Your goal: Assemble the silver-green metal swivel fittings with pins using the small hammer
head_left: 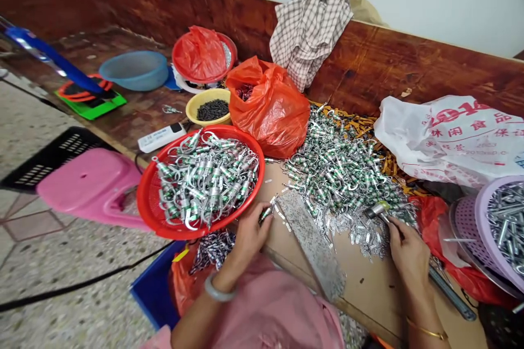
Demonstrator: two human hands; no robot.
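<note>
My left hand [248, 233] is closed in a pinch on a small green and silver metal part [266, 212], held against the near end of a grey stone slab [313, 244] on the brown work board [368, 283]. My right hand [408, 255] is wrapped round the handle of a small hammer [379, 210], its metal head hovering over a heap of the same parts [344, 169]. A red basket [151, 202] full of such parts sits just left of my left hand.
An orange plastic bag [270, 106], a yellow bowl of dark pieces [207, 108], a blue basin [135, 70] and a checked cloth [307, 30] lie behind. A white printed bag [446, 136] and purple baskets of metal pins [497, 223] are at right. A pink stool [92, 185] stands at left.
</note>
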